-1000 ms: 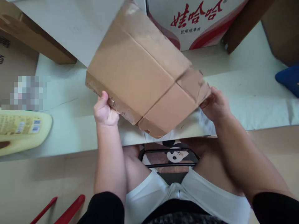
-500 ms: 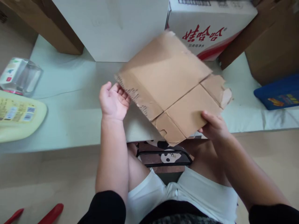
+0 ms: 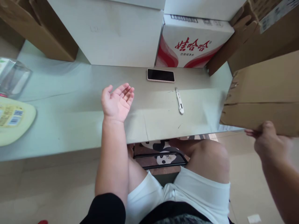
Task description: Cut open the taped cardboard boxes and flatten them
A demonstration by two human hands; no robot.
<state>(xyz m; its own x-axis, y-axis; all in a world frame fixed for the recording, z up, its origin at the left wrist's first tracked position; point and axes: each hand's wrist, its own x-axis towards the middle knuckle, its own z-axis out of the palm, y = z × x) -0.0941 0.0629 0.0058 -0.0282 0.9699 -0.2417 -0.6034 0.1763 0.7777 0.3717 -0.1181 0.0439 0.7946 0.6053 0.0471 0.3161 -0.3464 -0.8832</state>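
At the far right, my right hand (image 3: 272, 141) grips the lower edge of a flat brown piece of cardboard (image 3: 263, 90), thumb on the near face. The piece is held over the right end of the table and runs out of view. My left hand (image 3: 118, 101) hovers over the table, palm up, fingers spread, holding nothing. To its right a white utility knife (image 3: 179, 101) lies on the tabletop. Behind the knife lies a phone (image 3: 160, 75) with a dark screen, close to the boxes.
A large white box (image 3: 112, 34) and a white-and-red water carton (image 3: 189, 43) stand along the back of the pale green table (image 3: 70, 121). Brown cardboard (image 3: 53, 34) leans at back left. A clear plastic container (image 3: 15, 76) and a pale yellow bottle (image 3: 17, 119) sit at the left.
My right hand has carried the cardboard away to the right, out of my left hand's grasp. The phone and utility knife have come into view. My left hand has stayed nearly in place.
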